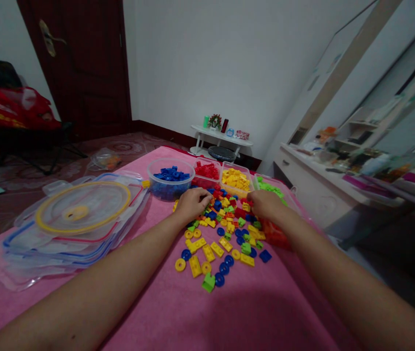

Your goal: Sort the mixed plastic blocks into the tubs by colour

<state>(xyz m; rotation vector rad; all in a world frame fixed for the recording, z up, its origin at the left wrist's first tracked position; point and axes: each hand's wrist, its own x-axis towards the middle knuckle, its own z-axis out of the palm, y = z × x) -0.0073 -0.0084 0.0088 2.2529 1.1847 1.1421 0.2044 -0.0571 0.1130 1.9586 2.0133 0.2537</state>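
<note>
A heap of small plastic building pieces [225, 239] in yellow, blue, red and green lies on a pink cloth [207, 312]. My left hand [192, 204] rests on the heap's far left edge, fingers curled onto small pieces I cannot name. My right hand [264, 204] is at the heap's far right, fingers bent down among red pieces. Behind the heap stand a round tub of blue pieces [170, 178], a box of red pieces [207, 171], a box of yellow pieces [235, 179] and a box of green pieces [271, 187].
Stacked clear container lids [79, 219] lie on the cloth at the left. A white dresser [317, 180] with clutter stands close on the right. A small white shelf [222, 139] sits by the far wall, a dark door [83, 63] and a dark chair with a red bag [13, 112] at the left.
</note>
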